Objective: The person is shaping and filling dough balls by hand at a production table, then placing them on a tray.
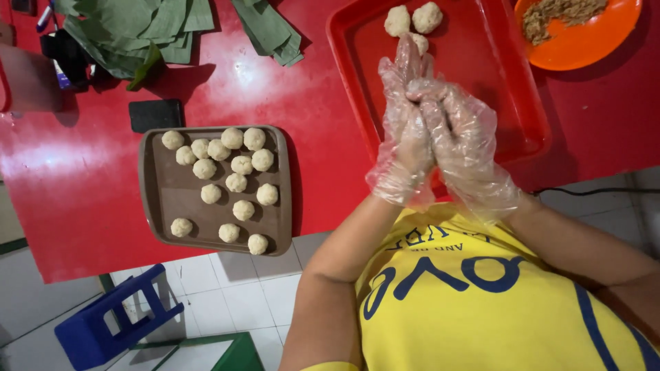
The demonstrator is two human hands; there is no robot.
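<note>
1. Both hands are pressed palm to palm at centre right of the frame, above the near edge of the shallow red plastic tray (357, 82). The left hand in its loose clear plastic glove (402, 148) and the right hand in a matching glove (467, 148) close flat against each other. Whatever lies between the palms is hidden, so I cannot tell what they grasp, or whether they grasp anything.
2. A likely risk: the gloves are baggy and crinkled, so a fold of film could catch in soft dough and leave a crease or tear.
3. Another: the hands work over the tray's near rim, close to the table edge, so a piece slipping out could fall to the white tiled floor (240, 288).
4. Uneven pressure could, I judge, turn out a piece unlike the rest in shape.
5. The three pale rough dough balls (412, 20) sit bunched at the top of the red tray, touching; they look lumpy and matte, and the nearest is partly hidden behind the fingertips.
6. At centre left, the brown rectangular tray (155, 206) holds many smoother cream balls, some touching, which could stick together.
7. The orange round plate of brown shredded filling (598, 41) lies at the upper right, the folded green leaves (137, 27) at the upper left, both on the red table (69, 172).
</note>
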